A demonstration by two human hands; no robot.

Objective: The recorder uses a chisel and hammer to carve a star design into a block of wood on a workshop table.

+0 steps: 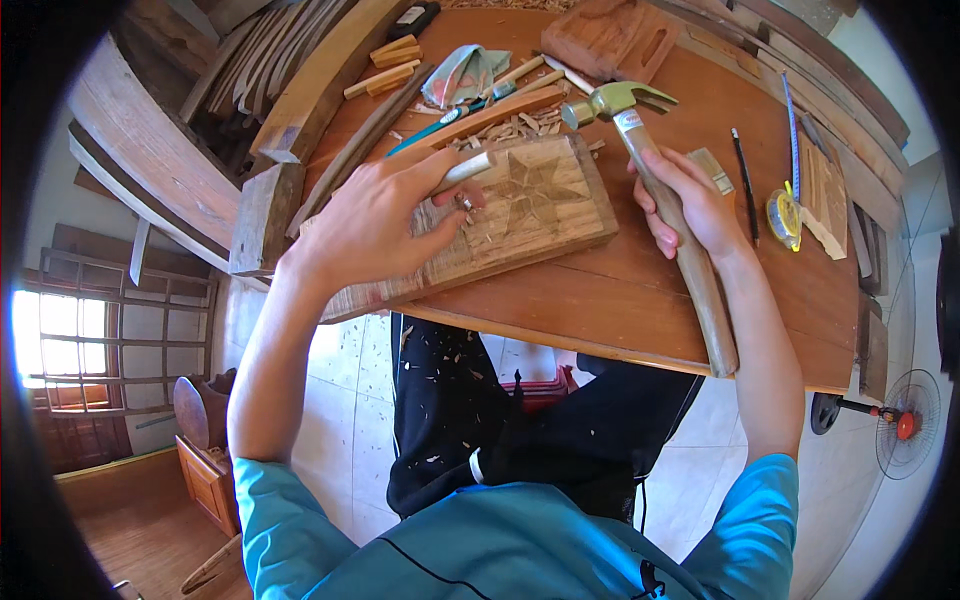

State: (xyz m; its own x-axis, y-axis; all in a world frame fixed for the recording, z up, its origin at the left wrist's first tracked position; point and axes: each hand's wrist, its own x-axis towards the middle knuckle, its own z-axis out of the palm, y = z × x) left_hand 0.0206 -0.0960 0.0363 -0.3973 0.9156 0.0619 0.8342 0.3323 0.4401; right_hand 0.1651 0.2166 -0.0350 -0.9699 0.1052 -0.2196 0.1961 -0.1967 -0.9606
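My left hand (385,215) rests over the left part of a thick wooden board (585,215), its fingers closed around a chisel with a pale round handle (468,172). Most of the chisel's blade is hidden by my fingers. Beside the hand, a star-like flower pattern (530,195) is cut into the board's top. In my right hand (690,200) is a claw hammer (612,102), gripped partway along its wooden handle. The hammer's head points away from me, above the table and to the right of the board, apart from the chisel.
On the brown table (560,290) lie wood shavings (525,125), a crumpled cloth (466,76), a teal-handled tool (440,128), a reddish wooden block (612,40), a black pencil (745,185) and a yellow tape measure (784,218). Timber (150,140) is stacked left; a fan (906,425) stands right.
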